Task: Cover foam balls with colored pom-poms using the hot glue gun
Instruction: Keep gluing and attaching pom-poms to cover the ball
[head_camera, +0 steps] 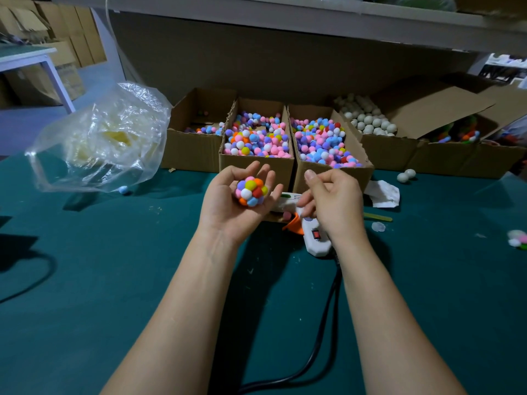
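Note:
A foam ball covered in colored pom-poms point(251, 192) lies in the cupped palm of my left hand point(225, 206), whose fingers curl up around it. To its right, my right hand point(336, 201) hovers over the white hot glue gun point(313, 232), fingers loosely curled and thumb raised, with nothing seen in its grip. The gun lies on the green table point(114, 266) with its orange trigger facing left. Just behind my hands, two cardboard boxes hold loose pom-poms point(256, 138) point(322, 143). Further right, another box holds bare white foam balls point(368, 118).
A crumpled clear plastic bag point(105, 138) stands at the left. The gun's black cable point(322, 337) runs toward me between my arms. Two loose foam balls point(406, 175), a white tissue point(382, 193) and a green stick point(377, 217) lie to the right.

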A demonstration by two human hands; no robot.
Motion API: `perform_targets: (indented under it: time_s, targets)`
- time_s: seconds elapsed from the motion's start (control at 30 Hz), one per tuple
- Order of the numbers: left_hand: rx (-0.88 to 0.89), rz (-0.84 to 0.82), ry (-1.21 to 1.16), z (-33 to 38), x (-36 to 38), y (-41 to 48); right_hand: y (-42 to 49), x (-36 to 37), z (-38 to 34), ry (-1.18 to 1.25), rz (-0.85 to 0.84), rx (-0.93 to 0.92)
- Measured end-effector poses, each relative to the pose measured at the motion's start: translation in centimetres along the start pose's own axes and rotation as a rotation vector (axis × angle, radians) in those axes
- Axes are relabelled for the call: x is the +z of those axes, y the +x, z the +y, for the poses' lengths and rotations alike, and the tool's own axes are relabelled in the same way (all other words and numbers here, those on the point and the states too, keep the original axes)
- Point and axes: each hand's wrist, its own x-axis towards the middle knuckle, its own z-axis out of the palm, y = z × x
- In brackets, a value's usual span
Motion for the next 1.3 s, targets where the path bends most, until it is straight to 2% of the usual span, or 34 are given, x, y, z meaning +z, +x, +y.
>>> perform_targets:
  time_s: [0.2, 0.43, 0.93, 1.23, 1.3]
  targets:
    - [0.003, 0.004, 0.004, -0.03, 0.09, -0.05, 0.03, 0.32, -0.03, -0.119, -0.008, 0.036]
    - [0.003, 0.008, -0.004, -0.01, 0.14, -0.11, 0.30, 0.05, 0.36, -0.077, -0.033, 0.083]
    - [-0.004, 0.015, 0.011, -0.03, 0.09, -0.15, 0.03, 0.02, 0.17, -0.142, -0.052, 0.046]
    - [-0.001, 0.011, 0.016, -0.09, 0.04, -0.11, 0.20, 0.12, 0.09, -0.145, -0.066, 0.107]
    - [-0.003, 0.009, 0.016, -0.11, 0.01, -0.11, 0.32, 0.23, 0.14, -0.107, -0.115, 0.132]
